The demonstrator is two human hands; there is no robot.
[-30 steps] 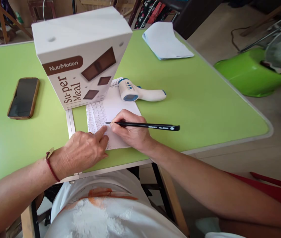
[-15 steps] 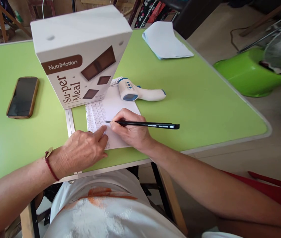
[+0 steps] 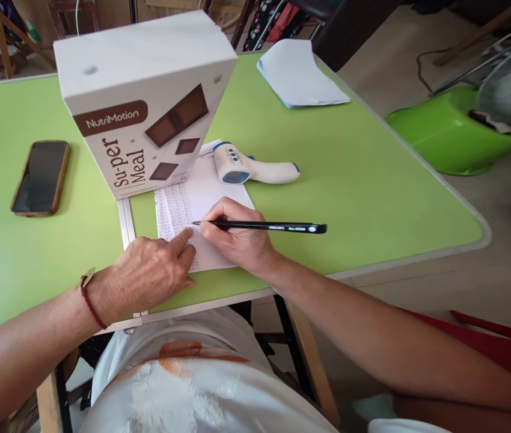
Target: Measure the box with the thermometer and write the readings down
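While the printed sheet (image 3: 205, 204) was pinned flat on the green worktop (image 3: 350, 180) by the fingertips of the left hand (image 3: 147, 279), a black pen (image 3: 260, 227) was gripped in the closed right hand (image 3: 237, 240), its tip set on the paper just beside the left forefinger. The sheet lay partly under a NutriMotion box (image 3: 142, 102), a thermometer (image 3: 250, 169) touching its far edge. Steady marking was judged to call for firm downward pressure near the tip.
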